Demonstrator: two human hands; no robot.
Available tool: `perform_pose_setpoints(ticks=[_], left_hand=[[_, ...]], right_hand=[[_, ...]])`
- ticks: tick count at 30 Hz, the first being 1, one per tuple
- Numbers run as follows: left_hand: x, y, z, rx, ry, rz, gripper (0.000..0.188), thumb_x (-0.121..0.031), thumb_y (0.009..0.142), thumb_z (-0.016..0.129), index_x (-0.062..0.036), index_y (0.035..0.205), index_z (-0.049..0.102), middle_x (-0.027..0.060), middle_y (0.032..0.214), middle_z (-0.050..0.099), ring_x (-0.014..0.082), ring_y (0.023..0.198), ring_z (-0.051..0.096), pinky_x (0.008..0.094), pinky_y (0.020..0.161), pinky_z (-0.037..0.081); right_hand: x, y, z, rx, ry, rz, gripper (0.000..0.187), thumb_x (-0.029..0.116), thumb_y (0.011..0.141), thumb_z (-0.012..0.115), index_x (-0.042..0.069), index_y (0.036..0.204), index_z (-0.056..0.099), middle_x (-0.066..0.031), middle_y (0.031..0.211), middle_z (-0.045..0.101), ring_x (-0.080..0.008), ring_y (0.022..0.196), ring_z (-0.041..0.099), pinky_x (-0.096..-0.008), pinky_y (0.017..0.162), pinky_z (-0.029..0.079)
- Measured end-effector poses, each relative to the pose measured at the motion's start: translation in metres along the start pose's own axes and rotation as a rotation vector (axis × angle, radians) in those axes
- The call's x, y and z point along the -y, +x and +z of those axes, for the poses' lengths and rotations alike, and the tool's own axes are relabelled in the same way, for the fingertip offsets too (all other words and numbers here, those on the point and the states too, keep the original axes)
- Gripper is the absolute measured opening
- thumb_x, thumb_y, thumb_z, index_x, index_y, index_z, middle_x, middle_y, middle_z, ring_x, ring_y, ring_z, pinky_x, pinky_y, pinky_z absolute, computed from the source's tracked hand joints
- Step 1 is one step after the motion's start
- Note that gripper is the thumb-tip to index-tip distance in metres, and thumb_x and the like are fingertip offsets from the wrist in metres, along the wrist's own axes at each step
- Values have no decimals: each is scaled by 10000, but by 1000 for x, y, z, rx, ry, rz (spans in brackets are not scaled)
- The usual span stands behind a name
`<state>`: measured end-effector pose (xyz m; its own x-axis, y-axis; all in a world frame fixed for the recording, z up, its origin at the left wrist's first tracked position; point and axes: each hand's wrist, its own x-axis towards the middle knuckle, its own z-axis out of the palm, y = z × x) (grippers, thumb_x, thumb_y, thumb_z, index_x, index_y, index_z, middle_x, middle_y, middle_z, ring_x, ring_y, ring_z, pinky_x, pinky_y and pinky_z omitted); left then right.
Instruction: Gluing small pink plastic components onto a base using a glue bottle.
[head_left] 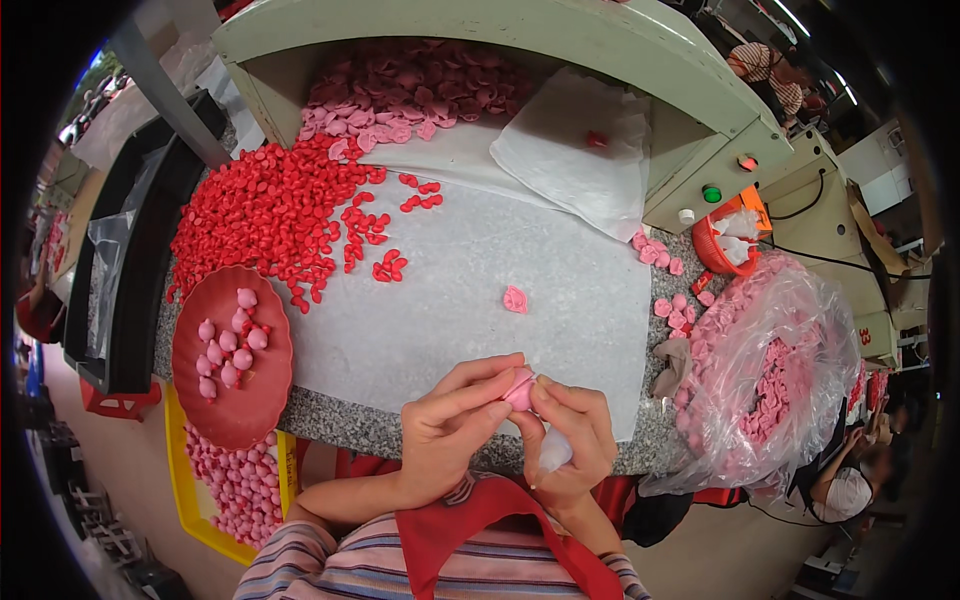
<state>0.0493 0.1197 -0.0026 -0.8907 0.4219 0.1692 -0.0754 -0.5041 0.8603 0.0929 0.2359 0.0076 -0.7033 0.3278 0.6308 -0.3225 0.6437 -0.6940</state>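
We take the flat, faintly creased white sheet as datum. To its right we find a crinkled clear plastic bag of matte, curled pink pieces; at its upper left, a heap of smooth red parts; at its lower left, a scalloped red dish. Over its near edge we see the left hand and right hand, fingertips nearly together, pinching a folded pink piece; the right hand also encloses a smooth white object. Near its centre lies a ruffled pink piece.
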Motion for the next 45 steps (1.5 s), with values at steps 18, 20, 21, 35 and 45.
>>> perform_pose_setpoints(ticks=[18, 20, 21, 35, 45], left_hand=[[9, 0, -1, 14, -51, 62, 328, 79, 829, 460, -6, 1128, 563, 251, 1220, 454, 342, 1109, 494, 409, 937, 408], [9, 0, 0, 15, -67, 69, 314, 68, 835, 462, -5, 1123, 565, 250, 1217, 456, 343, 1107, 495, 414, 936, 409], [10, 0, 0, 13, -84, 75, 300, 57, 841, 464, -4, 1117, 566, 249, 1214, 457, 344, 1105, 496, 420, 934, 410], [12, 2, 3, 17, -127, 85, 199, 88, 813, 491, -7, 981, 537, 231, 1140, 496, 302, 1053, 530, 405, 900, 435], [11, 1, -1, 44, -173, 62, 159, -5, 818, 547, -62, 966, 549, 212, 1083, 513, 298, 999, 546, 394, 865, 450]], right_hand=[[-3, -4, 5, -61, -111, -113, 286, -6, 632, 757, 9, 891, 636, -140, 864, 598, -216, 714, 613, -263, 596, 517], [-3, -5, 6, -71, -114, -133, 291, -6, 628, 761, 9, 889, 633, -140, 862, 598, -211, 696, 606, -261, 580, 515], [-3, -5, 7, -75, -114, -134, 291, -6, 628, 761, 9, 889, 633, -140, 862, 598, -211, 696, 606, -261, 580, 515], [-4, -8, 5, -82, -147, -251, 257, -48, 621, 740, 7, 854, 648, -136, 857, 618, -199, 616, 589, -250, 503, 472], [-6, -14, 2, -31, -123, -286, 390, 3, 596, 677, 21, 984, 652, -113, 974, 605, -210, 667, 589, -280, 546, 479]])
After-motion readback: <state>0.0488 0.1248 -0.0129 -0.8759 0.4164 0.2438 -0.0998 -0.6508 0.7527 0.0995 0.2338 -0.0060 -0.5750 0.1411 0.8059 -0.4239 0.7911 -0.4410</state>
